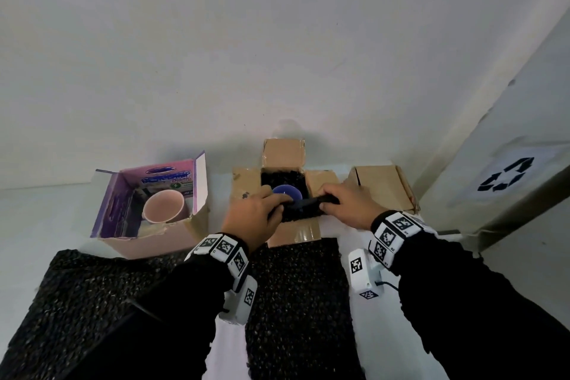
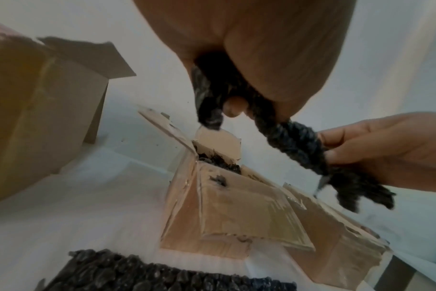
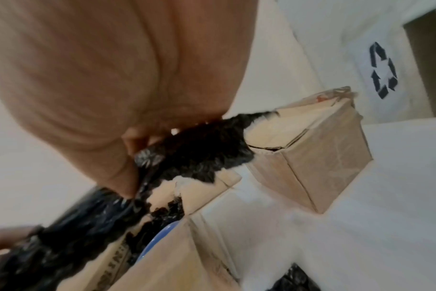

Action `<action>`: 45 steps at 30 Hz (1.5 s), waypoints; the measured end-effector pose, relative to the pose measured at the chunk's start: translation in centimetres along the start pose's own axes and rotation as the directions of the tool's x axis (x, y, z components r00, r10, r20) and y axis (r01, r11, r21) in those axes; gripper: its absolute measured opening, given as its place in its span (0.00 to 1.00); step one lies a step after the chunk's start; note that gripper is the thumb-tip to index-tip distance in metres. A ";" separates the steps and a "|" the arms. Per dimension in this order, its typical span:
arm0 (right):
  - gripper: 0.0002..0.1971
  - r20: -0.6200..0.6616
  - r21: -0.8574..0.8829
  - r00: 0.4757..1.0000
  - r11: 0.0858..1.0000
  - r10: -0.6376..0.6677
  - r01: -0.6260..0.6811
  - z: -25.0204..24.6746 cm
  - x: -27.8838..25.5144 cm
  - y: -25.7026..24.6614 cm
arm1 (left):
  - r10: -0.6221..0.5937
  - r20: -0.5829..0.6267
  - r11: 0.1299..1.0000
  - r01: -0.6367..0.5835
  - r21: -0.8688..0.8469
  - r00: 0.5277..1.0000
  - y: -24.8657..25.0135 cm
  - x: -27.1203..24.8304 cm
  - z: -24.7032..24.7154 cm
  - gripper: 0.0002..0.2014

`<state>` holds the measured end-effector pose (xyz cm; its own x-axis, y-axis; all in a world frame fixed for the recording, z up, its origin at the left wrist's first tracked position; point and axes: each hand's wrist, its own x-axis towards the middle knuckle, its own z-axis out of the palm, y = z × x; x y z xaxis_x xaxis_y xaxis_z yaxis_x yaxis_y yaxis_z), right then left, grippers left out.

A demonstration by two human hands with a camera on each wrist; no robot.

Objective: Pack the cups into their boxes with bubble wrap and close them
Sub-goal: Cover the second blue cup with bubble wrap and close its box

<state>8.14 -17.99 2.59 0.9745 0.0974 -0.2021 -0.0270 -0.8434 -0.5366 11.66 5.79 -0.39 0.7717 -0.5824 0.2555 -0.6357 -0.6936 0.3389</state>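
Note:
A blue cup (image 1: 287,191) sits inside the open brown box (image 1: 249,183) in the middle, lined with black bubble wrap. My left hand (image 1: 257,213) and right hand (image 1: 342,202) each grip one end of a rolled piece of black bubble wrap (image 1: 303,208) held over the box's near edge. In the left wrist view the wrap (image 2: 296,141) hangs from my left hand to my right hand (image 2: 376,149). The right wrist view shows the wrap (image 3: 199,155) above the blue cup (image 3: 159,238). A pink cup (image 1: 165,205) lies in the purple box (image 1: 129,194) at the left.
A closed brown box (image 1: 384,187) stands to the right of the open one. Two sheets of black bubble wrap (image 1: 92,296) (image 1: 300,302) lie on the white table near me. A bin with a recycling sign (image 1: 505,177) is at the right.

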 end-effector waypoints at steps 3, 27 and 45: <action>0.06 -0.319 -0.172 0.945 0.985 -0.080 0.025 0.3 1.6 1.1 | -0.047 -0.086 0.995 0.039 -0.095 0.995 0.1 0.5 0.0 0.11; 0.11 -0.023 -0.614 0.911 0.725 -0.411 0.312 2.8 11.2 2.7 | 0.155 -0.074 0.984 -0.161 -0.082 0.985 -0.5 2.3 6.4 0.13; 0.15 0.081 -0.705 0.965 0.670 -0.251 0.233 2.6 11.0 2.2 | 0.031 -0.077 0.995 -0.038 -0.093 0.997 -2.0 2.3 6.6 0.07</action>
<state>18.25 -17.38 -2.90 0.9289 0.3480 -0.1267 0.3660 -0.9147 0.1711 14.58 3.07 -6.47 0.7511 -0.5690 0.3350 -0.6598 -0.6286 0.4117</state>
